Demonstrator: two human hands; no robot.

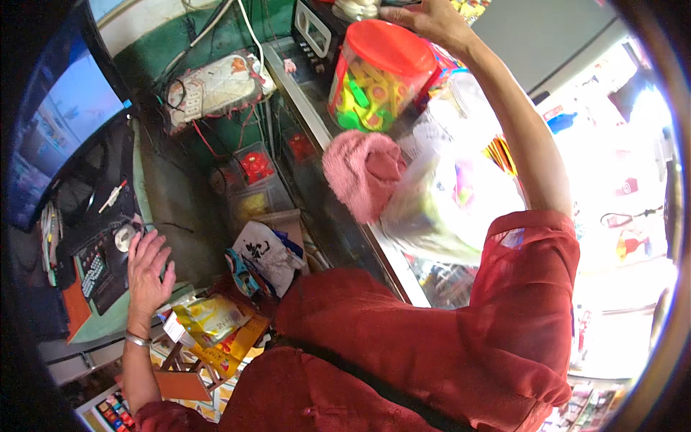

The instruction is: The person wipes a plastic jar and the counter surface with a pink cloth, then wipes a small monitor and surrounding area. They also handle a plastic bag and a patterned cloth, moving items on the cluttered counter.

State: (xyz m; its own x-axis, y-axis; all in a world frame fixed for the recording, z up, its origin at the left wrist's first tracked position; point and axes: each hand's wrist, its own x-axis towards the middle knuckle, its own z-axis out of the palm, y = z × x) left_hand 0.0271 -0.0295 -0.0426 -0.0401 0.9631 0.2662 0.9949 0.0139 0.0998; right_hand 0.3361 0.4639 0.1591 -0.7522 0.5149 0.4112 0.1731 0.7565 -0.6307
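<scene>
My left hand (147,270) lies palm down at the desk edge, fingers extended and slightly apart. Its fingertips are beside a white roll (124,238), possibly tape; whether they touch is unclear. Left of that hand is a black keypad device (100,278), perhaps a keyboard or calculator. My right hand (426,22) reaches to the far end of a glass-topped counter, partly cut off by the top edge. Its fingers are near a whitish jar or stack (356,8); any grip is hidden. Below it stands a clear tub with a red lid (391,47), full of yellow and green plastic pieces.
A pink towel (361,173) lies against a clear plastic bag or jar (442,210) on the counter. A monitor (70,108) stands left. Cables run to a socket board (216,89). Yellow packets (216,324) sit below the desk edge. A black device (316,35) stands behind the tub.
</scene>
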